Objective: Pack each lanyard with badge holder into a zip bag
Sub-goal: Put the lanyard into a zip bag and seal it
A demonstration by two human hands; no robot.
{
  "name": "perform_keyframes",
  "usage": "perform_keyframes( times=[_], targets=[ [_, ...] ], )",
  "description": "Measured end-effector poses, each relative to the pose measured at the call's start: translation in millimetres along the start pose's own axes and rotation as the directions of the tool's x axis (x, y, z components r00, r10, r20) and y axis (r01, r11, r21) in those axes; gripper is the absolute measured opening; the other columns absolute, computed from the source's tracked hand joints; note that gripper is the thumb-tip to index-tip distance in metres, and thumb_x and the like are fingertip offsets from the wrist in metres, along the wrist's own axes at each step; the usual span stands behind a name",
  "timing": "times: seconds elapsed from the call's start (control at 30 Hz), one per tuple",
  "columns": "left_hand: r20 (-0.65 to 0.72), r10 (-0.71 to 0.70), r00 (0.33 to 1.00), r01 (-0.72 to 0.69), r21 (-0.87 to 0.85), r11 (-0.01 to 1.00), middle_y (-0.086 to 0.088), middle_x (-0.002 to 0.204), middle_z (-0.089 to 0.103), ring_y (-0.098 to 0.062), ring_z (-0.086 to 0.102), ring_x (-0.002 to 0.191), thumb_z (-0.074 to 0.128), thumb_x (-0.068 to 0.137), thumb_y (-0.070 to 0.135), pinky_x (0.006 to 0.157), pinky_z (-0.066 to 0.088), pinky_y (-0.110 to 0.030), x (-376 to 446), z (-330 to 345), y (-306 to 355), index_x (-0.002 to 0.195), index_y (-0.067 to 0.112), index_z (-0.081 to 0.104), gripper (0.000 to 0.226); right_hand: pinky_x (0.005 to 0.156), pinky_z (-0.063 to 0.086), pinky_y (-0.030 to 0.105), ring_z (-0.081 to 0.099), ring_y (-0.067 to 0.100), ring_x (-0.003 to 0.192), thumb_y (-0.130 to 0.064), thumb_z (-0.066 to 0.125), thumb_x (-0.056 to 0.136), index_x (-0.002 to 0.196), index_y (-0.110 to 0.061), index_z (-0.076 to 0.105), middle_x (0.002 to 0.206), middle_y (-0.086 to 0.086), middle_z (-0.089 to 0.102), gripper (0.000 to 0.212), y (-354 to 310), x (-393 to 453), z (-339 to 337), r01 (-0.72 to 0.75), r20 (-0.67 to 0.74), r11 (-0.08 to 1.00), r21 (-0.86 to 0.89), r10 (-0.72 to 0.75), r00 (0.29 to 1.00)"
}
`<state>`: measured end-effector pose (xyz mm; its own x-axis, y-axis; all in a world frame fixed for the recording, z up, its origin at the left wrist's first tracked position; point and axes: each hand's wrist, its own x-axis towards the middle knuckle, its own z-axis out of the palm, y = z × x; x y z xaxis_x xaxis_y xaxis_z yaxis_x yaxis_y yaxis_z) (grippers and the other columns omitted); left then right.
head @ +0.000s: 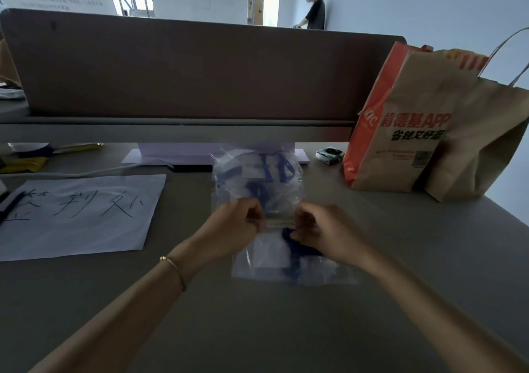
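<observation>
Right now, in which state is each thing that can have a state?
Clear plastic zip bag: flat on the grey desk, strip end pinched at both corners.
Dark blue lanyard: inside that bag.
Left hand: pinching the bag.
Right hand: pinching the bag.
Brown paper carrier bag: upright.

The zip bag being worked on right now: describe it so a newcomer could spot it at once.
Start at the brown paper bag on the desk's right and come toward the camera to the hands. The zip bag lies flat under them, left hand and right hand pinching its top strip. Unlike the filled bags behind, a blue lanyard pokes out.
</observation>
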<state>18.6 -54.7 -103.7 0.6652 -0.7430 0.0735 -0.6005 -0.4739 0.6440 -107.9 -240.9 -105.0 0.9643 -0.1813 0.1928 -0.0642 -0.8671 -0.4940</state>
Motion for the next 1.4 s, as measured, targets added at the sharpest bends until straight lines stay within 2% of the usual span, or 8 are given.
perform_keyframes(
  times=[0.2, 0.27, 0.43, 0.53, 0.7, 0.83, 1.2, 1.4],
  targets=[
    [-0.013, 0.05, 0.999, -0.049, -0.51, 0.859, 0.007, 0.073, 0.065, -0.001, 0.064, 0.061, 0.063, 0.095, 0.015, 0.054, 0.049, -0.014, -2, -27, 5, 0.091, 0.014, 0.064, 0.003, 0.072, 0.056, 0.037, 0.067, 0.021, 0.076, -0.007, 0.078, 0.082, 0.088, -0.015, 0.063, 0.078, 0.004, 0.07, 0.019, -13, 20, -17, 0.018, -0.128, 0.964, 0.266, 0.017, 0.992],
    [0.026, 0.085, 0.996, -0.064, -0.463, 0.884, 0.003, 0.08, 0.067, -0.003, 0.068, 0.069, 0.063, 0.093, 0.014, 0.059, 0.052, -0.016, -2, -35, -5, 0.095, 0.007, 0.065, 0.007, 0.07, 0.053, 0.024, 0.066, 0.012, 0.077, -0.004, 0.076, 0.084, 0.092, -0.012, 0.063, 0.083, 0.003, 0.071, 0.016, -20, 31, -23, 0.025, -0.163, 0.963, 0.268, 0.02, 0.986],
    [-0.213, -0.064, 0.975, -0.048, -0.482, 0.875, -0.006, 0.075, 0.07, -0.01, 0.069, 0.06, 0.067, 0.089, 0.008, 0.056, 0.055, -0.021, 3, -41, -19, 0.086, 0.006, 0.067, 0.003, 0.068, 0.052, 0.032, 0.068, 0.008, 0.073, -0.043, 0.067, 0.092, 0.11, -0.036, 0.061, 0.081, -0.006, 0.073, 0.02, -27, 63, -36, -0.017, -0.19, 0.988, 0.156, 0.047, 0.981],
    [-0.283, -0.17, 0.944, -0.021, -0.564, 0.825, -0.012, 0.076, 0.072, -0.018, 0.072, 0.064, 0.066, 0.09, 0.008, 0.056, 0.057, -0.027, 10, -42, -31, 0.09, 0.001, 0.068, 0.007, 0.076, 0.056, 0.035, 0.07, 0.011, 0.082, -0.058, 0.06, 0.091, 0.111, -0.03, 0.066, 0.086, -0.006, 0.074, 0.035, -17, 81, -47, -0.14, -0.218, 0.963, 0.231, 0.191, 0.957],
    [-0.445, -0.225, 0.867, 0.187, -0.128, 0.974, 0.006, 0.08, 0.064, -0.009, 0.061, 0.072, 0.066, 0.092, 0.031, 0.054, 0.043, -0.016, 23, -17, -57, 0.078, 0.025, 0.06, 0.015, 0.081, 0.058, 0.041, 0.069, 0.015, 0.084, -0.054, 0.08, 0.076, 0.103, -0.022, 0.071, 0.092, -0.001, 0.073, 0.043, 7, 94, -9, -0.366, 0.037, 0.93, 0.043, 0.364, 0.931],
    [-0.386, -0.164, 0.908, 0.221, 0.107, 0.969, 0.012, 0.098, 0.055, -0.011, 0.055, 0.094, 0.048, 0.094, 0.047, 0.074, 0.05, -0.032, 26, -7, -65, 0.101, 0.039, 0.044, 0.011, 0.066, 0.05, 0.03, 0.066, 0.015, 0.079, -0.049, 0.079, 0.078, 0.083, -0.027, 0.062, 0.078, -0.011, 0.065, 0.028, 18, 102, 5, -0.399, 0.028, 0.914, -0.074, 0.402, 0.915],
    [-0.305, -0.35, 0.886, 0.105, -0.603, 0.791, 0.006, 0.095, 0.061, -0.01, 0.064, 0.074, 0.072, 0.08, -0.003, 0.06, 0.056, -0.031, 22, -9, -28, 0.102, 0.033, 0.053, 0.046, 0.063, 0.053, 0.034, 0.063, 0.019, 0.078, -0.011, 0.09, 0.066, 0.11, -0.02, 0.062, 0.089, 0.003, 0.064, 0.053, 10, 102, -11, -0.526, 0.115, 0.806, 0.273, 0.515, 0.849],
    [-0.441, -0.131, 0.888, -0.174, -0.585, 0.792, -0.007, 0.084, 0.065, -0.03, 0.062, 0.066, 0.071, 0.075, -0.017, 0.055, 0.054, -0.046, 17, -27, -18, 0.108, 0.021, 0.058, 0.051, 0.098, 0.052, 0.042, 0.057, 0.016, 0.118, -0.047, 0.093, 0.051, 0.14, -0.036, 0.045, 0.139, -0.004, 0.052, 0.102, 1, 91, -49, -0.374, 0.015, 0.927, 0.015, 0.374, 0.927]
  ],
)
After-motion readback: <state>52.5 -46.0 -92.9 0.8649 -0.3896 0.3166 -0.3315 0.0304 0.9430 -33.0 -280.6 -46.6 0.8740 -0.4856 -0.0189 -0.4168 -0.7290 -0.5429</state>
